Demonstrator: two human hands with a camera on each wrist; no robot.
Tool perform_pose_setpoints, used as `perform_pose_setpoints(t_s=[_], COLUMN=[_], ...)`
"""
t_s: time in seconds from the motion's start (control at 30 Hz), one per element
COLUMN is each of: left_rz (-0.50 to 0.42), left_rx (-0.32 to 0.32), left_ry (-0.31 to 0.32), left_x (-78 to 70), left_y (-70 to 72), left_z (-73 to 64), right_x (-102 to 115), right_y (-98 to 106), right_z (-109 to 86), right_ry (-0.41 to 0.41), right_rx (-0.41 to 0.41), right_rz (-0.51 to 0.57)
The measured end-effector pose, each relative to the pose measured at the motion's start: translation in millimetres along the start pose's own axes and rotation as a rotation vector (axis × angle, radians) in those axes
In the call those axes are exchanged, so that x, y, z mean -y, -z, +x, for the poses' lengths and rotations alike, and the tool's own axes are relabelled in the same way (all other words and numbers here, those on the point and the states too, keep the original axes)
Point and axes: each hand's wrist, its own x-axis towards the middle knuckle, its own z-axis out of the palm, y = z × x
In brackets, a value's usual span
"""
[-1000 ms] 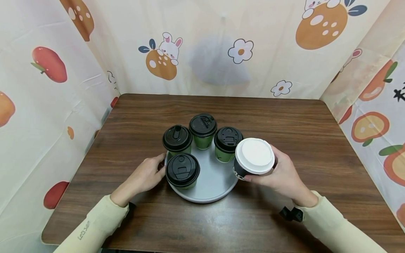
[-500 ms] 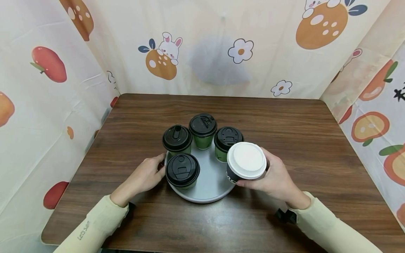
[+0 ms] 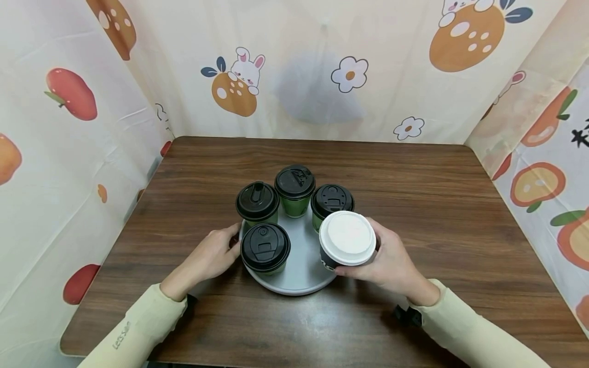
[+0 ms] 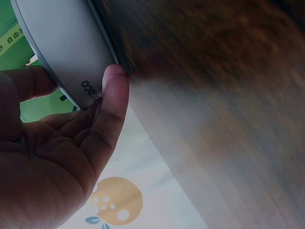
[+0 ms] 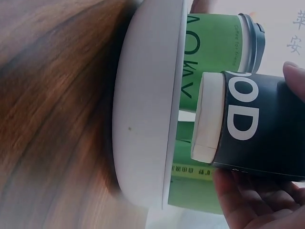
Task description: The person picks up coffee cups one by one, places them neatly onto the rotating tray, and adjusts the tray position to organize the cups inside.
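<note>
My right hand (image 3: 391, 260) grips a black paper cup with a white lid (image 3: 347, 238), its fingers and thumb around the sides. The cup is over the right front part of a round pale grey tray (image 3: 299, 283). In the right wrist view, the lettered black cup (image 5: 257, 124) has its white base a little above the tray's rim (image 5: 176, 109). My left hand (image 3: 211, 260) holds the tray's left edge, thumb by the rim and fingers against the outer wall (image 4: 71, 43). Several green paper cups with black lids, including a front left cup (image 3: 266, 248), stand on the tray.
Other green cups are the left cup (image 3: 257, 201), the rear cup (image 3: 295, 189) and the right cup (image 3: 332, 202), which the white lid partly hides. The tray rests on a brown wooden table (image 3: 414, 179). Patterned curtains (image 3: 313, 25) stand around its back and sides.
The right hand has carried the black cup left and slightly toward the person, from the tray's right edge to over its surface. The left hand, tray and green cups have stayed put.
</note>
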Motion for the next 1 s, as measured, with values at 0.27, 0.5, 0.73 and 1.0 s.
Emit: perform_pose_setpoints(t_s=[0.27, 0.5, 0.73, 1.0], left_rz=[-0.006, -0.001, -0.007, 0.003], left_rx=[-0.002, -0.006, -0.007, -0.002], left_ry=[-0.010, -0.011, -0.011, -0.005], left_x=[0.2, 0.0, 0.7, 1.7], left_y=[-0.4, -0.4, -0.8, -0.7], left_z=[0.0, -0.3, 0.2, -0.6], right_x=[1, 0, -2, -6], right_y=[-10, -19, -24, -29], right_z=[0.0, 0.2, 1.1, 3.1], right_ry=[0.008, 0.031, 0.034, 0.032], right_rx=[0.016, 0.022, 0.025, 0.031], right_rz=[0.033, 0.025, 0.009, -0.013])
